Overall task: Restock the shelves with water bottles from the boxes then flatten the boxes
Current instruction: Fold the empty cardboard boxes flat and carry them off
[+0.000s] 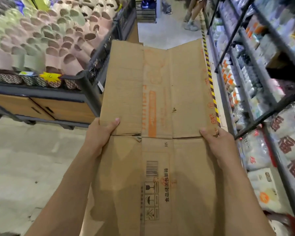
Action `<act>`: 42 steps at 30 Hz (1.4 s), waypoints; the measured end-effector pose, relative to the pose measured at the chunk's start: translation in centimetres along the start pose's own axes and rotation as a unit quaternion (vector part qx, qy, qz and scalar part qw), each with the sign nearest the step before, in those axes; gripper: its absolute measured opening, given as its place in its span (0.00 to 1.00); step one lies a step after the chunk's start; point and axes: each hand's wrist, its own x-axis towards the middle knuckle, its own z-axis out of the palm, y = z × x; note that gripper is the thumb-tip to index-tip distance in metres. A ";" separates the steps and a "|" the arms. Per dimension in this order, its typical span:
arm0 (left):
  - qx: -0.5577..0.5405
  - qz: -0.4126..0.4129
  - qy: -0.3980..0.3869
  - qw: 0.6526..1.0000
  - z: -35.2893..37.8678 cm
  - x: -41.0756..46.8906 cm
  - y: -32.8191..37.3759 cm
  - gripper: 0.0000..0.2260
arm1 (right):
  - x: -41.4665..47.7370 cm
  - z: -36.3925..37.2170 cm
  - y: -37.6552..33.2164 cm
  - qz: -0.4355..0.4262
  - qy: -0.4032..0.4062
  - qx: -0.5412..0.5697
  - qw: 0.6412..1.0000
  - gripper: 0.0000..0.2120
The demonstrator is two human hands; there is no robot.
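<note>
A flattened brown cardboard box (158, 99) with orange print and a barcode stretches out in front of me over the aisle. My left hand (100, 133) grips its left edge with the thumb lying on top. My right hand (216, 138) grips the right edge the same way. The fingers of both hands are hidden beneath the cardboard. No water bottles can be made out.
A black mesh display bin (99, 60) full of slippers stands on wooden cabinets to the left. Metal shelves (245, 92) with packaged goods line the right, edged by yellow-black floor tape (209, 77). A person's legs (192, 16) show far down the aisle.
</note>
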 end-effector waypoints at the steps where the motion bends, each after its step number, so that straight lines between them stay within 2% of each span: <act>1: 0.004 0.002 0.006 1.000 0.5 2.0 0.9 0.29 | 2.3 0.7 -0.7 0.002 -0.002 0.000 1.000 0.25; 6: 0.004 0.006 0.017 1.000 2.0 11.4 4.9 0.23 | 11.8 4.8 -3.6 0.004 -0.015 0.009 1.000 0.30; 9: -0.010 -0.002 0.009 1.000 2.4 17.7 6.9 0.25 | 17.4 7.9 -5.5 0.007 -0.015 -0.002 1.000 0.22; 12: -0.022 0.001 -0.003 1.000 2.7 24.5 8.8 0.20 | 22.3 11.6 -7.6 0.005 -0.001 -0.013 1.000 0.14; 15: -0.007 0.009 -0.021 1.000 2.6 31.2 11.3 0.20 | 26.3 14.7 -9.9 0.010 0.014 -0.012 1.000 0.11; 17: -0.005 0.014 -0.031 0.999 2.6 35.3 13.3 0.22 | 29.0 16.6 -11.8 0.014 0.026 -0.006 1.000 0.11; 20: -0.014 0.027 -0.047 0.998 2.8 40.9 16.3 0.20 | 33.2 19.1 -14.0 0.023 0.042 0.007 0.999 0.11; 22: -0.009 0.028 -0.062 0.998 3.3 44.2 18.0 0.23 | 35.9 20.5 -15.0 0.027 0.049 0.011 0.998 0.14; 28: -0.006 0.028 -0.083 0.996 7.3 53.6 23.2 0.26 | 46.2 22.9 -16.7 0.032 0.054 0.018 0.998 0.17; 36: 0.006 0.013 -0.059 0.998 14.8 65.1 30.7 0.29 | 63.6 24.4 -19.4 0.031 0.020 0.043 0.998 0.17; 42: -0.001 0.001 -0.034 0.999 19.2 73.7 34.9 0.23 | 74.3 26.2 -21.8 0.034 0.007 0.055 0.998 0.14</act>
